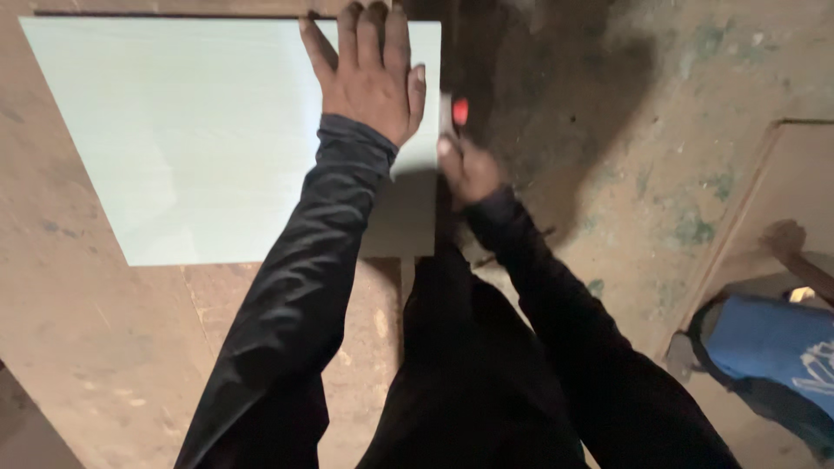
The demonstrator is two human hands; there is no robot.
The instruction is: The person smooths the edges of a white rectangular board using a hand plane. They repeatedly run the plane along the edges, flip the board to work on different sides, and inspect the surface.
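Note:
A large pale green-white tile (191, 130) lies flat on a brown wooden board (87, 330). My left hand (369, 74) presses flat on the tile near its right edge, fingers spread and pointing away. My right hand (467, 167) grips a small tool with a red tip (456, 113) right at the tile's right edge. Both arms wear black sleeves. The tool's lower part is hidden in my fist and blurred.
Rough stained concrete floor (651, 113) lies to the right of the board. At the right edge another person in a blue garment (764, 343) crouches, one hand (784, 236) on a second brown board (808, 174).

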